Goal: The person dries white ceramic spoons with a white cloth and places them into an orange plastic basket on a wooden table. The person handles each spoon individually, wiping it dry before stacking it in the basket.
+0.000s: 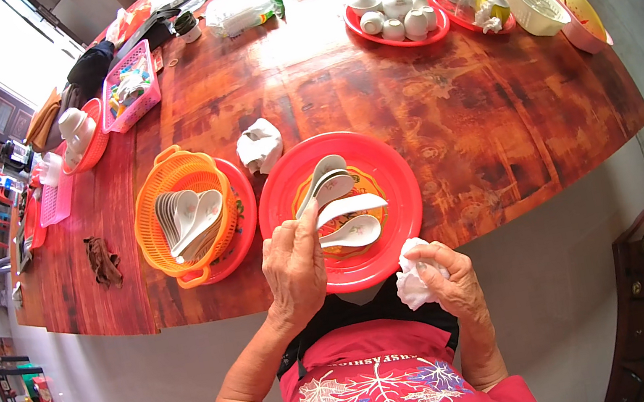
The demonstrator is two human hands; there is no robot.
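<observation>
My left hand (294, 265) reaches over the near left rim of a red plastic plate (403, 179). Its fingers are pinched together at the handle end of a white soup spoon (350, 206), which lies across the plate's middle. Another soup spoon (357, 232) with its bowl up rests just nearer, and a few overlapping spoons (332, 189) lie farther back on the plate. My right hand (452, 277) is closed around a crumpled white cloth (414, 275) just off the plate's near right edge.
Left of the plate, an orange basket (178, 167) holds several nested spoons (193, 221) and stands on a red tray (244, 205). Behind lies a crumpled white cloth (259, 145); a brown rag (103, 261) lies far left. Cups (393, 6) fill a red tray (438, 30) at the back right.
</observation>
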